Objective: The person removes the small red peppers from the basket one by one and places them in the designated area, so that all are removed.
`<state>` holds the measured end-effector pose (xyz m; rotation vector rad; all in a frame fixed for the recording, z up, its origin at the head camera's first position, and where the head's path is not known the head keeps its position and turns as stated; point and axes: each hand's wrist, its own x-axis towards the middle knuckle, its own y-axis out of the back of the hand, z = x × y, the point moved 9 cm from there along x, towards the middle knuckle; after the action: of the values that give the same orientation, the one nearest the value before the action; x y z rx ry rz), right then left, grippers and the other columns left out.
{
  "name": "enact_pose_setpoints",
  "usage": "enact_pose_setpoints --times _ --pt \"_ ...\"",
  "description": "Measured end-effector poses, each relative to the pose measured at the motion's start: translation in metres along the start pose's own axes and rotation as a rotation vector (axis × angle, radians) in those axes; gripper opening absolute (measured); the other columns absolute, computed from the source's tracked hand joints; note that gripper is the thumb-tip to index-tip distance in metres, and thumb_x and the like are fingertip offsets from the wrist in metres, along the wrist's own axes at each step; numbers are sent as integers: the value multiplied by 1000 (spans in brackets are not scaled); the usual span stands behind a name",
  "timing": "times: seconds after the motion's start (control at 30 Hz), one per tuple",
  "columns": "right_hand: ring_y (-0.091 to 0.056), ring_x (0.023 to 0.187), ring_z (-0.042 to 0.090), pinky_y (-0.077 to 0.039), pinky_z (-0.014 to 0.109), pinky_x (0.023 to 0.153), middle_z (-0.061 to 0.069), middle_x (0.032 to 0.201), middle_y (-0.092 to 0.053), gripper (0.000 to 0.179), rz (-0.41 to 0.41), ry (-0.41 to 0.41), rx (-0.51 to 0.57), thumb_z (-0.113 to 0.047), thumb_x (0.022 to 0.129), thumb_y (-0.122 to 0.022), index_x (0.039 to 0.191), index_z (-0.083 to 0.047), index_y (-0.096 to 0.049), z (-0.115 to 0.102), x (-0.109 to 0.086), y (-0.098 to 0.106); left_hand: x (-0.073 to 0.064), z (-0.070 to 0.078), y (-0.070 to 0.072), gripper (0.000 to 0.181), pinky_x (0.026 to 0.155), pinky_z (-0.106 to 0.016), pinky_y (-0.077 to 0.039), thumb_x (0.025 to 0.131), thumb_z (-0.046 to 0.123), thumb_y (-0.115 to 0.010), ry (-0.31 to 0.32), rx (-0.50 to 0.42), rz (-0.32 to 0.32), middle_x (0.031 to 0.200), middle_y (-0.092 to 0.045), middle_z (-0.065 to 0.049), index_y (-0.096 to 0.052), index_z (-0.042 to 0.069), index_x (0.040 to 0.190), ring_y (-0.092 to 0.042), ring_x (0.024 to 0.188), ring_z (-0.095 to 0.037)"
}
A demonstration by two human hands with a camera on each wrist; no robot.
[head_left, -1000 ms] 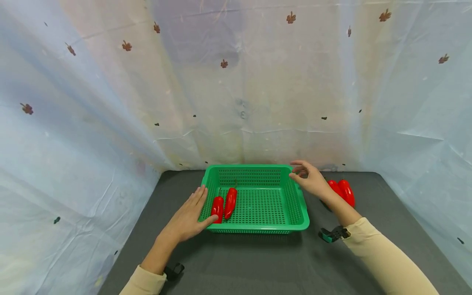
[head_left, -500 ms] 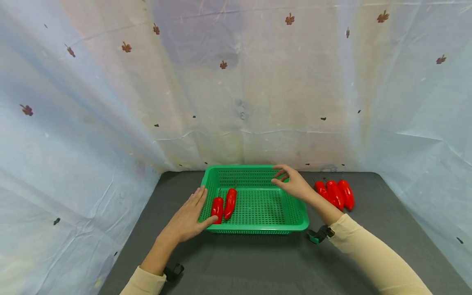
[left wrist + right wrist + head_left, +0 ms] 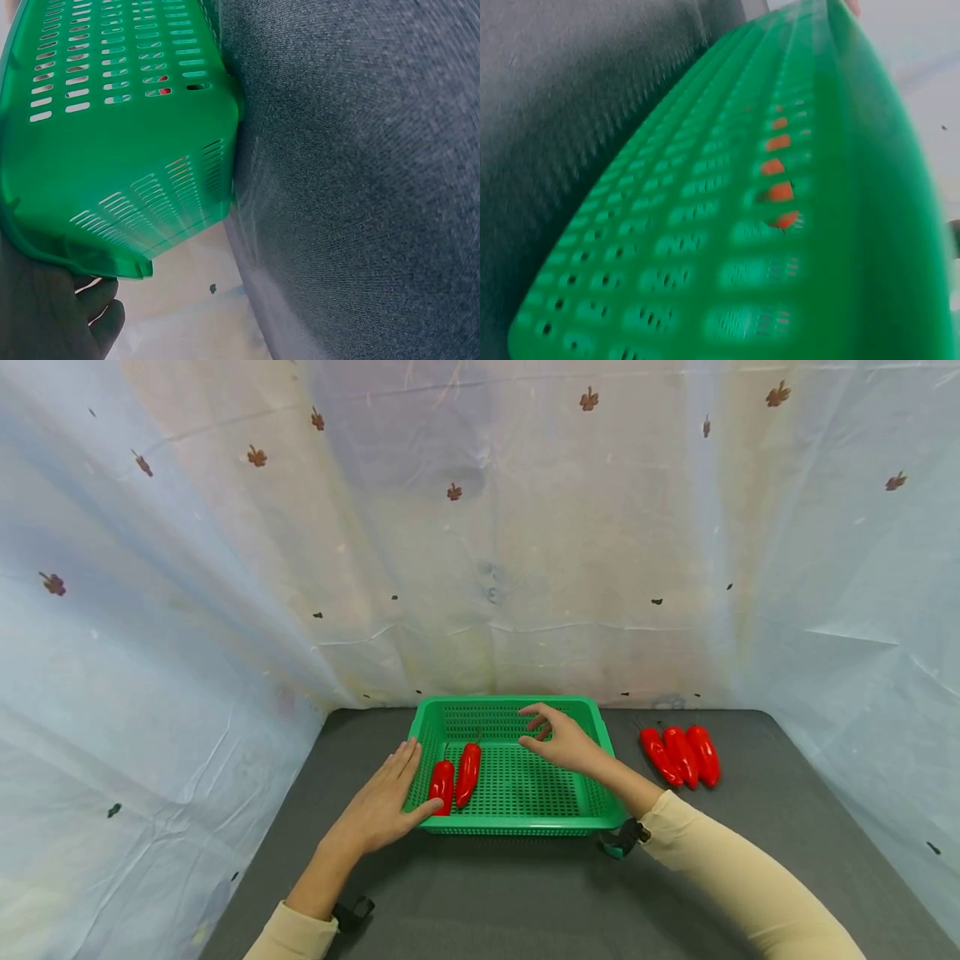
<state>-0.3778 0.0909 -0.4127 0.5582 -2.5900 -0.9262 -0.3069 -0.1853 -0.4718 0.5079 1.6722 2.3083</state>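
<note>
A green slotted plastic basket [image 3: 517, 822] stands on the dark table. Inside it, toward the left end, lie two glossy red peppers [image 3: 468, 774], side by side with thin stems pointing away. My left hand [image 3: 381, 802] rests along the basket's left rim, fingers straight, its thumb reaching over the front left corner beside the nearer pepper. Over the basket's right half is my right hand [image 3: 562, 743], thumb and fingers loosely curved with a gap between them and nothing held. Through the front wall's slots, red patches of pepper [image 3: 778, 191] show in the right wrist view.
Three more red peppers [image 3: 680, 757] lie close together on the table [image 3: 510, 893], right of the basket. A pale plastic sheet with leaf marks [image 3: 480, 568] hangs behind and at the sides. Both wrists wear black straps [image 3: 624, 837].
My right hand has moved left from beside the basket's right rim to over its interior, uncovering the three peppers on the right. The left hand has stayed on the rim.
</note>
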Motion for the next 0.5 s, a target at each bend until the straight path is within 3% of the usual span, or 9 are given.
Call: enact_pose_setpoints --times 0.5 --pt "-69 105 30 -61 44 84 18 127 -67 50 -53 -68 -29 -21 104 -75 148 -7 -58 -12 16 -49 -1 -1 0 106 134 -54 -18 102 76 -49 1 6 5 181 -5 -10 -13 4 172 -7 167 -31"
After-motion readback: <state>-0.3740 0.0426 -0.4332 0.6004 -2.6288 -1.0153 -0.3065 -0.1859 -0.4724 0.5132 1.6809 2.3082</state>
